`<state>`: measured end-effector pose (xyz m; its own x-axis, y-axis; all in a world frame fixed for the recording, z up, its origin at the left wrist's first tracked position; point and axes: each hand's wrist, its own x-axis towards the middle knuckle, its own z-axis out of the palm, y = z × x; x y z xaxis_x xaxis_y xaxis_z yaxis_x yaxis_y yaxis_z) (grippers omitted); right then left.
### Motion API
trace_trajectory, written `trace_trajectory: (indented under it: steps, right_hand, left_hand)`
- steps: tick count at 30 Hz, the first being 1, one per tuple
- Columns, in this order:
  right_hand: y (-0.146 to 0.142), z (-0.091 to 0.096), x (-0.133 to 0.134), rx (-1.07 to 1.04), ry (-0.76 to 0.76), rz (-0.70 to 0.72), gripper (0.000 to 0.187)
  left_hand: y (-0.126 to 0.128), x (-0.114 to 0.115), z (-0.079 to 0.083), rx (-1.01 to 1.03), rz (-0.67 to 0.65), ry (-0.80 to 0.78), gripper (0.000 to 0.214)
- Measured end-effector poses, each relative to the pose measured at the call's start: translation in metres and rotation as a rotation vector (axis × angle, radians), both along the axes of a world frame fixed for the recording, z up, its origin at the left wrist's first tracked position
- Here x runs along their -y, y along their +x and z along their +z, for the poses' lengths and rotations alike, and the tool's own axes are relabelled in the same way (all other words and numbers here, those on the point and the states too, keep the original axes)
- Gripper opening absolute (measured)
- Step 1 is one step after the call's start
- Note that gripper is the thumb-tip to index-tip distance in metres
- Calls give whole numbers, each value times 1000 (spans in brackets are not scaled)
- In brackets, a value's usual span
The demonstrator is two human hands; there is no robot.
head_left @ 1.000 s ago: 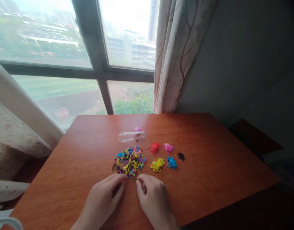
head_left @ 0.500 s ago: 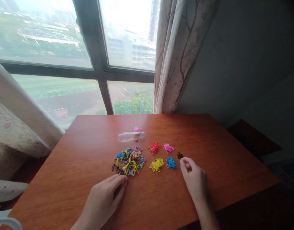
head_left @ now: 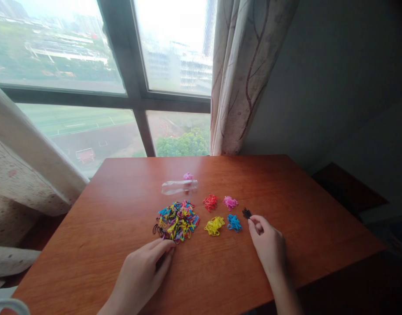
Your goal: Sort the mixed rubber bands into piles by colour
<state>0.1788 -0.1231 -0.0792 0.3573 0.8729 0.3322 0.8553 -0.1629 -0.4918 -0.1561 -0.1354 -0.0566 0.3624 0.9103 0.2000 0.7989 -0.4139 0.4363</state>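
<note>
A mixed heap of small coloured rubber bands [head_left: 178,222] lies on the wooden table [head_left: 201,271]. At its near edge rests my left hand [head_left: 145,267], thumb and fingers closed together; whatever they hold is hidden. To the right are sorted piles: red bands [head_left: 210,202], pink bands [head_left: 230,202], yellow bands [head_left: 214,226] and blue bands [head_left: 234,223]. Furthest right sits a small cluster of black rubber bands [head_left: 246,213]. My right hand [head_left: 268,240] pinches at the near side of this cluster, its fingertips on the black bands.
Behind the heap lies a clear plastic bag [head_left: 178,187], with a pinkish-purple item [head_left: 188,176] just beyond it. A window [head_left: 135,100] and a patterned curtain [head_left: 240,78] border the table's far side. At the lower left corner is a white curved object [head_left: 10,304].
My right hand has shifted slightly to the right, and more of the black cluster shows. My left hand stays in place at the heap.
</note>
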Motion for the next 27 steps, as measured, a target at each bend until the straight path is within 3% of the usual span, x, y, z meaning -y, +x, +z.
trace_trajectory:
  steps: [8, 14, 27]
  right_hand:
    - [-58, 13, 14, -116, 65, 230, 28]
    - [-104, 9, 24, -133, 45, 423, 20]
    - [-109, 4, 30, -121, 11, 503, 17]
  left_hand:
    - [5, -1, 3, -10, 36, 46, 19]
    - [14, -5, 9, -87, 59, 106, 20]
    - [30, -13, 16, -296, 50, 84, 22]
